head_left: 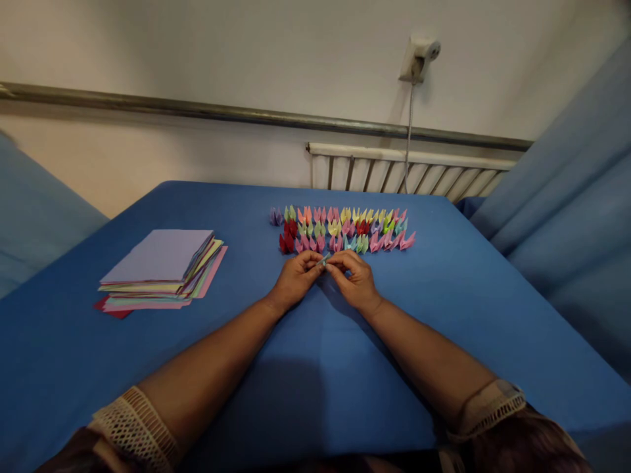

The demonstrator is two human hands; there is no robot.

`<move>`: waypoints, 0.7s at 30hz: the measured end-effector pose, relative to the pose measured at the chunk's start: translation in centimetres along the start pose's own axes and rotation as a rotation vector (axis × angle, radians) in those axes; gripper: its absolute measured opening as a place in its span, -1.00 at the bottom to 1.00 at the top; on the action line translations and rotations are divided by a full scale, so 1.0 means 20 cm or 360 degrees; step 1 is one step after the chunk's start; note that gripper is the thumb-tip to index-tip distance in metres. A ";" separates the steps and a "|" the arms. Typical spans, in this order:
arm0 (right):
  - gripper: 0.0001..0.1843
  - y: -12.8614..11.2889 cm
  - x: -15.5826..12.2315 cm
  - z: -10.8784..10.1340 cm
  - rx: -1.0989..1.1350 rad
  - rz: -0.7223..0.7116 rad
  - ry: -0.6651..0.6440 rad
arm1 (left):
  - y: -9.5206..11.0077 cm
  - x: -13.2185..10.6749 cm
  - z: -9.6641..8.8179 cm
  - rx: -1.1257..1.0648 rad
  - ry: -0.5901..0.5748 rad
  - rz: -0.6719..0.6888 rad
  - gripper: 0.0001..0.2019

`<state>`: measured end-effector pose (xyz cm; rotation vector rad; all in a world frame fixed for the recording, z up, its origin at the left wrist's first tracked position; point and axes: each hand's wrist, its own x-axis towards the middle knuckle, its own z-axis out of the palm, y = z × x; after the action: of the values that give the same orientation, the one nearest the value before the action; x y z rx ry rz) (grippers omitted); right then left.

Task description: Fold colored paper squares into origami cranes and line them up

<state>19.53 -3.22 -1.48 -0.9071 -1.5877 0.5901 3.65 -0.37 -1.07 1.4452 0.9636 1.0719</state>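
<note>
My left hand [294, 277] and my right hand [355, 278] meet at the middle of a blue table [444, 309]. Both pinch one small folded piece of paper [324, 260], light blue-green, between their fingertips. Just beyond the hands lie three rows of small folded paper pieces [345, 230] in many colours, several in each row. The held piece is close to the nearest row.
A stack of coloured paper sheets [162, 266], lilac on top, lies on the table to the left. Behind the table are a white radiator [409, 172], a metal rail [197, 110] and a wall socket with a cable [417, 59]. Blue cloth [566, 190] hangs at the right.
</note>
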 end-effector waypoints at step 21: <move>-0.83 0.02 0.01 0.00 -0.0044 0.0067 -0.0039 | -0.01 0.00 0.00 0.0165 -0.0060 0.0029 -0.76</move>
<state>19.67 -2.87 -1.68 -0.9590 -1.6053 0.6120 3.56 -0.36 -1.30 1.5562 0.9927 1.0170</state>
